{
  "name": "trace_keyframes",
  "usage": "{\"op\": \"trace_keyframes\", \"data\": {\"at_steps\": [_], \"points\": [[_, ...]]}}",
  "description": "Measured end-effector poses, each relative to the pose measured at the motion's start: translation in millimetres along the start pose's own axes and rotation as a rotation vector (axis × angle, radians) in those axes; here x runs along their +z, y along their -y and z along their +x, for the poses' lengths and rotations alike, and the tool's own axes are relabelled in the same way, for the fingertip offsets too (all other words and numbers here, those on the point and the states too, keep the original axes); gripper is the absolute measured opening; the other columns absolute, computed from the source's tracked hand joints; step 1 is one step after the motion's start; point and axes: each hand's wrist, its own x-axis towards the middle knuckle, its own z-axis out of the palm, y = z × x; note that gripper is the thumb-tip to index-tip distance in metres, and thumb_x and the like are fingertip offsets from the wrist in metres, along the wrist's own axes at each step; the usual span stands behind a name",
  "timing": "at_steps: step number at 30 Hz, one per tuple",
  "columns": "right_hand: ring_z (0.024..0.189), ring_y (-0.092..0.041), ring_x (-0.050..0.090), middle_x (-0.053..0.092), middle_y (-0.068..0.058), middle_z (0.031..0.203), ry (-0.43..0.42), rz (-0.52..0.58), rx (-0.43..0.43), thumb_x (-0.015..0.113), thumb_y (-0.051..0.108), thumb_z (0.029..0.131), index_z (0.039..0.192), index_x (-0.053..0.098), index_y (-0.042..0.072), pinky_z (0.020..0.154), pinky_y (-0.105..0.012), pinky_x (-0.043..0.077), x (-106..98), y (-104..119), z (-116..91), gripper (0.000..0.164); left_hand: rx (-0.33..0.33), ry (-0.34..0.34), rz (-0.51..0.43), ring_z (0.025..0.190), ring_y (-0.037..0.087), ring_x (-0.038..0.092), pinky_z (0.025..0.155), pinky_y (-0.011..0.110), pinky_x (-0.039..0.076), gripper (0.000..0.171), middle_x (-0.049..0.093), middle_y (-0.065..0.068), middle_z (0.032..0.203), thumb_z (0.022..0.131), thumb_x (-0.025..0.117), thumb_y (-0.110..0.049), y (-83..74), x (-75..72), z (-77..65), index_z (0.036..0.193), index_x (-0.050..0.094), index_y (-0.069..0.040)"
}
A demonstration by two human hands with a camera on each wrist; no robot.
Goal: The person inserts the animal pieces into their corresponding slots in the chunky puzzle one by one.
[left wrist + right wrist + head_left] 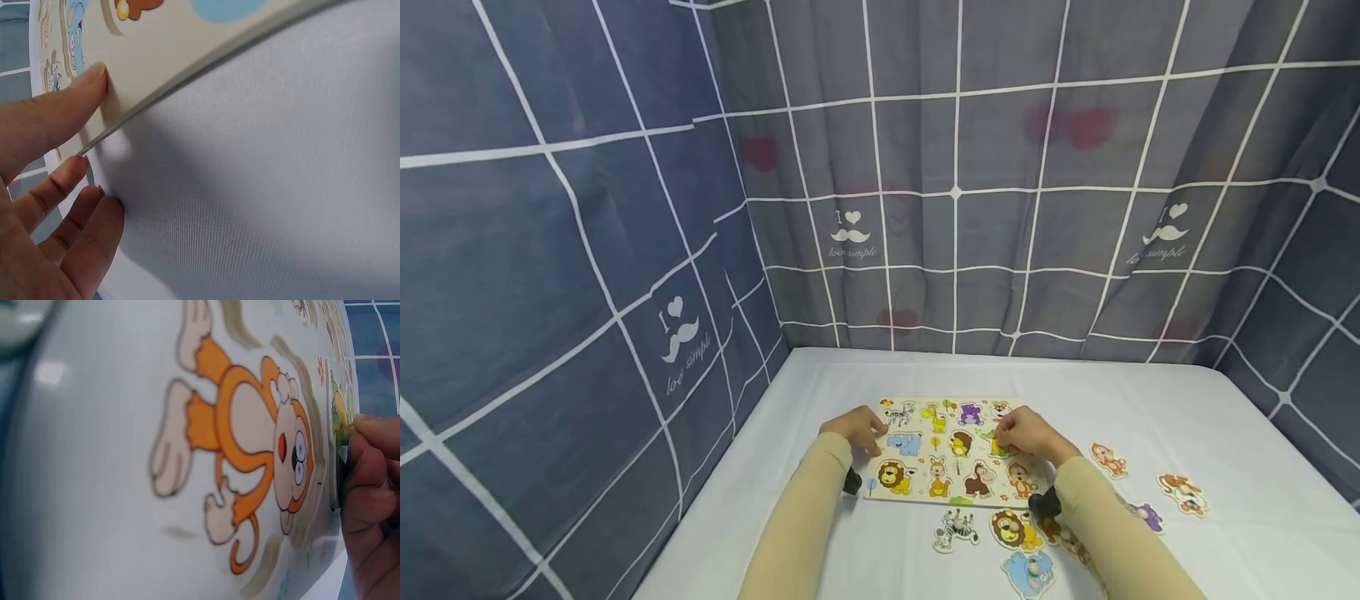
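A wooden animal puzzle board (925, 492) lies flat on the white table. Over its left edge my left hand (856, 428) rests, the thumb (94, 78) lying on the board's face and the other fingers loosely bent beside its rim. At the board's right side, my right hand (1030, 433) pinches a green and yellow crocodile puzzle piece (338, 412) between thumb and fingertips. The piece stands over the board's surface, partly hidden by the fingers. Close below that hand in the right wrist view is the printed orange monkey (247, 425).
Loose pieces lie in front of the board: a zebra (956, 530), a lion (1009, 530) and a blue elephant (1030, 575). To the right are a monkey piece (1108, 460), a tiger-like piece (1182, 494) and a purple piece (1148, 517). The right forearm covers others. Checked curtains surround the table.
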Motion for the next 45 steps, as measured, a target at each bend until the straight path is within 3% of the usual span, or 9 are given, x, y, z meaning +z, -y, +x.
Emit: {"op": "trace_keyframes", "data": {"at_steps": [14,22,32,45], "points": [[0.054,-0.01,0.047,0.058,0.0,0.062,-0.034,-0.03,-0.009,0.066,0.003,0.09,0.081,0.073,0.0,0.053,-0.023,0.042,2,-6,0,0.012,0.037,-0.016,0.012,0.131,0.031,0.055,0.109,0.048,0.045,0.053,0.063,0.008,0.138,0.073,0.089,-0.014,-2.0,0.2,-3.3,0.123,0.072,-0.019],[0.051,-0.011,0.043,0.053,0.001,0.056,-0.069,-0.046,-0.035,0.064,0.003,0.091,0.077,0.072,0.002,0.056,-0.027,0.041,3,-10,-7,0.017,0.033,-0.008,0.011,0.129,0.031,0.056,0.108,0.049,0.046,0.054,0.062,0.009,0.139,0.074,0.088,-0.014,-5.6,3.5,-5.6,0.125,0.071,-0.019],[0.066,-0.015,0.051,0.061,-0.003,0.076,-0.127,-0.062,-0.013,0.066,0.004,0.089,0.077,0.072,0.003,0.062,-0.026,0.042,9,-2,-7,0.014,0.056,0.004,0.039,0.133,0.033,0.053,0.11,0.05,0.044,0.055,0.059,0.011,0.142,0.076,0.087,-0.016,-0.8,-4.1,-7.0,0.128,0.07,-0.019],[0.063,-0.015,0.055,0.064,-0.004,0.071,-0.151,-0.029,0.058,0.067,0.004,0.09,0.086,0.075,0.002,0.057,-0.027,0.045,10,-8,-8,0.009,0.047,0.025,-0.007,0.135,0.035,0.051,0.112,0.052,0.042,0.054,0.058,0.012,0.144,0.075,0.087,-0.016,-3.5,-2.5,-2.5,0.126,0.07,-0.019]]}}
